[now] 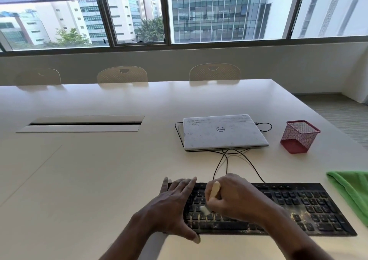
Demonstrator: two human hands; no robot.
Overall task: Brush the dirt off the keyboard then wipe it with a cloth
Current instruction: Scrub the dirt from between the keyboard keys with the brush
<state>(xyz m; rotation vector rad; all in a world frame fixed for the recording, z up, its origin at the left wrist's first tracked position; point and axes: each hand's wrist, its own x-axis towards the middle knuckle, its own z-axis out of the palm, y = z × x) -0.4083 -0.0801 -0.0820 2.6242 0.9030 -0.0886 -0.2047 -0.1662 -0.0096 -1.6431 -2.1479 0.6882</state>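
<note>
Head view: looks down on a pale bench [89,180], both grips low in the picture.
Left grip [173,206]: fingers straight and close together, laid flat over the left end of the keyboard [298,204]; thumb along its near edge.
Right grip [235,198]: fingers curled round the brush [215,189], pinching its pale handle; just right of the left grip, over the keys.
Brush: handle top shows above the right grip's fingers; white bristles point down and left, at the keys between the two grips. Blurred, so contact cannot be confirmed.
Keyboard: black, flat on the bench under both grips, running on well to the right of the right grip.
Dirt [298,214]: pale crumbs on the keys right of the right grip and along the near row below it.
Cloth [352,192]: green, on the bench well right of the right grip, past the keyboard's end, cut by the picture edge.
Laptop [223,132]: closed, grey, beyond the right grip, apart from the keyboard.
Cable [253,166]: black, from behind the right grip towards the laptop.
Holder [299,136]: red mesh, beyond and right of the right grip, near the laptop.
</note>
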